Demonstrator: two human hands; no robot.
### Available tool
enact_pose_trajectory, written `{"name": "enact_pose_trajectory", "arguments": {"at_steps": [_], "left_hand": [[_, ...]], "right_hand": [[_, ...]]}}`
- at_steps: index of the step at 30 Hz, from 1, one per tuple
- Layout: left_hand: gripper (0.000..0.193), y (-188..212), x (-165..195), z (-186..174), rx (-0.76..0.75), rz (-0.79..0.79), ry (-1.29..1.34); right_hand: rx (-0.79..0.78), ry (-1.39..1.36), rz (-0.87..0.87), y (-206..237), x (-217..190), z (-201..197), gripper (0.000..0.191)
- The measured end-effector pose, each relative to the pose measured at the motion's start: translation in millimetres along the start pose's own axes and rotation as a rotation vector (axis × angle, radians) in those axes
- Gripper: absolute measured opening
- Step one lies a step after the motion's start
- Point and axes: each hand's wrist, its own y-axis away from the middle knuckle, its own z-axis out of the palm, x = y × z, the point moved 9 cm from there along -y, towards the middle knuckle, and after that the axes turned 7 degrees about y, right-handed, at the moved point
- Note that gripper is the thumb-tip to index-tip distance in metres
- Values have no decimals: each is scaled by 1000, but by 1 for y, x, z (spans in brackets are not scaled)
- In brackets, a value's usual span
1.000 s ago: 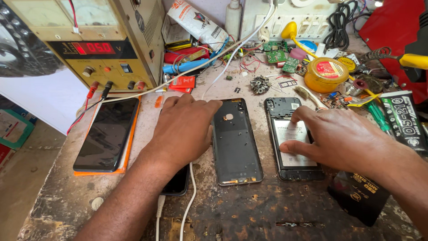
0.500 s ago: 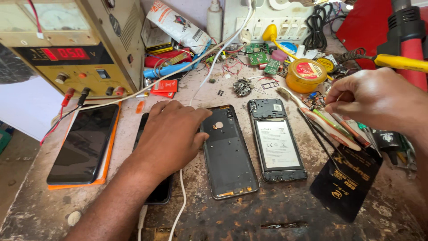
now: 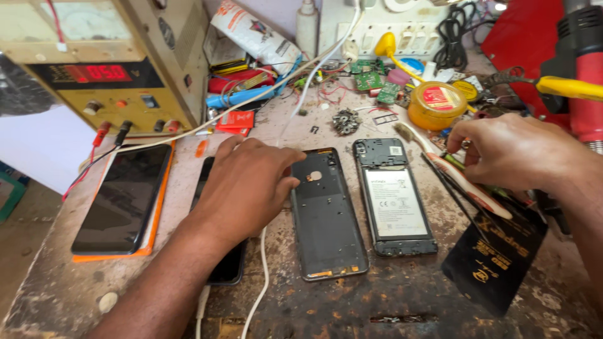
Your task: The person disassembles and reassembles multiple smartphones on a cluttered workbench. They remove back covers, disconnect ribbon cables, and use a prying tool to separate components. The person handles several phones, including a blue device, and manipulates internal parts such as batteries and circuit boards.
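Dark plastic back cover [image 3: 326, 216] lies mid-bench beside the opened phone [image 3: 394, 198], my left hand [image 3: 248, 185] resting flat and empty at its left edge, while my right hand [image 3: 505, 150] pinches tools [image 3: 461, 179] far right.

Your workbench [image 3: 402, 301]: worn, stained, scratched top, dark patches near front edge. Daylight falls bright across it from far side. Yellow power supply [image 3: 107, 69] stands at far left corner, red display lit, leads plugged in front. White socket board [image 3: 370, 19] against back wall, cables running from it. Red box [image 3: 527, 37] rises at far right. Bare brownish floor [image 3: 22, 245] visible below bench's left edge, white panel [image 3: 44, 144] beside it.
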Motion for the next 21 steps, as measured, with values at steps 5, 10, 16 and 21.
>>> {"name": "enact_pose_trajectory", "arguments": {"at_steps": [5,10,16,21], "left_hand": [[36,0,-7,3,-21,-48,14],[36,-1,-3,4,-5,-18,-1],[21,0,-9,4,6,-42,17],[21,3,-5,-1,46,10,3]], "right_hand": [[187,111,128,23,-9,-24,55],[745,-534,-377,60,-28,-61,53],[713,-912,-527,49,-50,-45,47],[791,-812,-621,61,-73,-46,51]]}}
